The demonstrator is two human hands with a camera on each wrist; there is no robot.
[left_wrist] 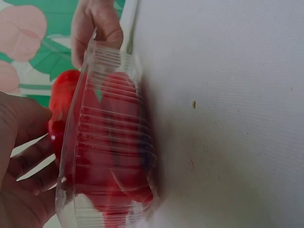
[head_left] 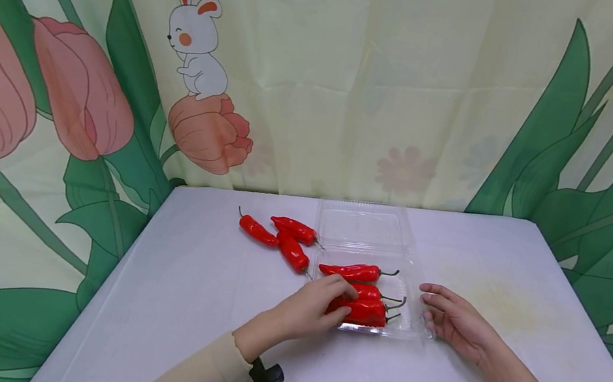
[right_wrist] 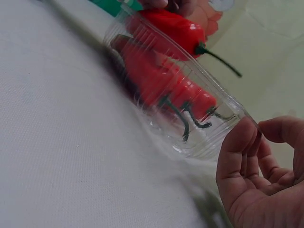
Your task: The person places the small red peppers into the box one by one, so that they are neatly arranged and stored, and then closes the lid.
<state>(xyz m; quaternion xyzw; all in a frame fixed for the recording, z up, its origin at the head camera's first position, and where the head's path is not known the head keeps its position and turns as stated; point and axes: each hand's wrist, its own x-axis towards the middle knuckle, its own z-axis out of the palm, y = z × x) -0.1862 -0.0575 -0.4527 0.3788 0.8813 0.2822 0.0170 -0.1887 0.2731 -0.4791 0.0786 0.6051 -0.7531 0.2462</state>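
Observation:
A clear plastic clamshell box [head_left: 411, 329] lies on the table with its lid [head_left: 363, 226] folded back. Several red peppers with green stems lie in its base, among them one at the far side [head_left: 350, 271]. My left hand [head_left: 316, 305] pinches a red pepper [right_wrist: 178, 33] at the near side, level with or just above the box rim. At the right edge, my right hand [right_wrist: 261, 175] pinches the rim between thumb and fingers. Part of the held pepper is hidden behind the left fingers in the head view.
Left of the box, three loose red peppers lie close together: one at left [head_left: 258, 230], one at the back [head_left: 294, 230] and one in front [head_left: 292, 252]. A white cloth covers the table [head_left: 176, 304]. Behind it hangs a curtain [head_left: 322, 88] with printed tulips and a rabbit.

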